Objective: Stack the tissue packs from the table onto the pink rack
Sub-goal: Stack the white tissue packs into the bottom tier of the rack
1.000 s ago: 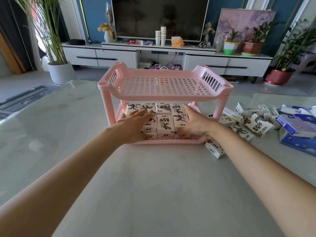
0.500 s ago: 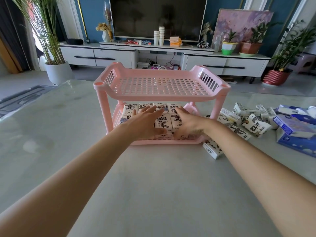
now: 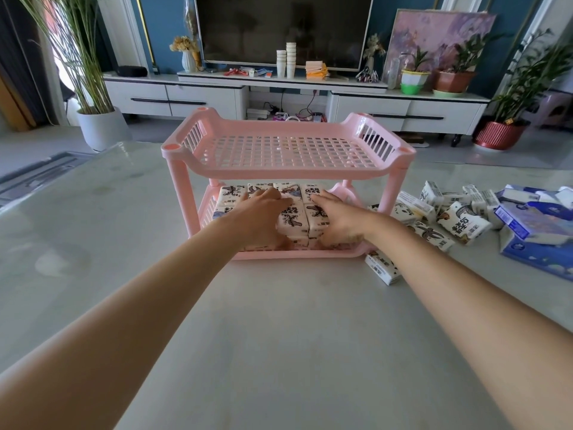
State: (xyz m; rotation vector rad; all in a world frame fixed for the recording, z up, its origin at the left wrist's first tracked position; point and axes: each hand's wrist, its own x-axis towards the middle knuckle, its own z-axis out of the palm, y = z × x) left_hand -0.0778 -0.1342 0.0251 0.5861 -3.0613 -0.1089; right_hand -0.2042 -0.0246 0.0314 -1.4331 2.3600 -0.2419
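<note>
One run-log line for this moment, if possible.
left hand: flat on packs, lower shelf | right hand: same | loose packs: table, right of pink rack

Pink rack [image 3: 288,172]: moulded plastic, smooth with a soft sheen, its shelves pierced in a grid. Tissue packs [image 3: 465,225]: white printed film wrap, lightly glossy, creased at the ends. Table [image 3: 279,321]: pale marbled top, polished smooth, reflecting light at the left. Blue packs [image 3: 533,218]: glossy printed film.
</note>
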